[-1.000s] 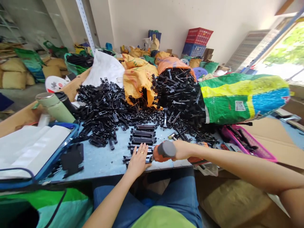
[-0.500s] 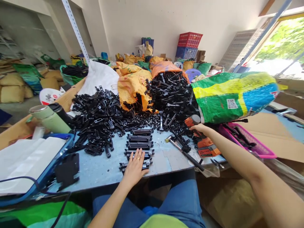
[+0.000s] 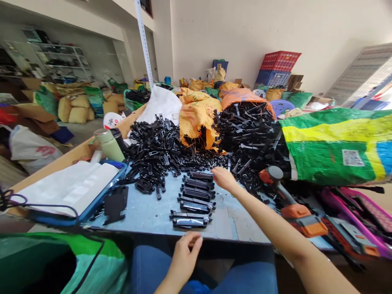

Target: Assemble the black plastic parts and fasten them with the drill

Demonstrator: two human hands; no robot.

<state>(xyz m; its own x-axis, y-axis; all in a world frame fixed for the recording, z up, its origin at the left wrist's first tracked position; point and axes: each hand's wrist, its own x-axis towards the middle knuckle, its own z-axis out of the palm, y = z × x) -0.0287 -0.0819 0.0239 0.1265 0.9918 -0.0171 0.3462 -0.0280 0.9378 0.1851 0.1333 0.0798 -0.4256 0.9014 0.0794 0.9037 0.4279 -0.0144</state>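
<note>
Several black wrench-shaped parts (image 3: 197, 193) lie in a column of crosswise rows on the blue table (image 3: 143, 216). My right hand (image 3: 224, 179) is at the right end of the farthest row, its fingers drawn together; what they pinch is too small to make out. Just off the front edge, below the nearest row, my left hand (image 3: 186, 255) is loosely curled, thumb apart from the index finger, with nothing visible in it. An orange and grey power drill (image 3: 294, 208) rests at the right, untouched. Behind the rows spreads a heap of black parts (image 3: 156, 151).
A torn orange sack (image 3: 197, 116) and a green-yellow sack (image 3: 324, 143) stand behind the heaps. At left are a light green bottle (image 3: 108, 145) and a blue tray (image 3: 122, 168) with white sheets. A pink basket (image 3: 346, 212) sits at the right, beyond the drill.
My right hand has let go of the drill and moved left to the farthest row. My left hand has lifted off the rows and drawn back. The view has turned left.
</note>
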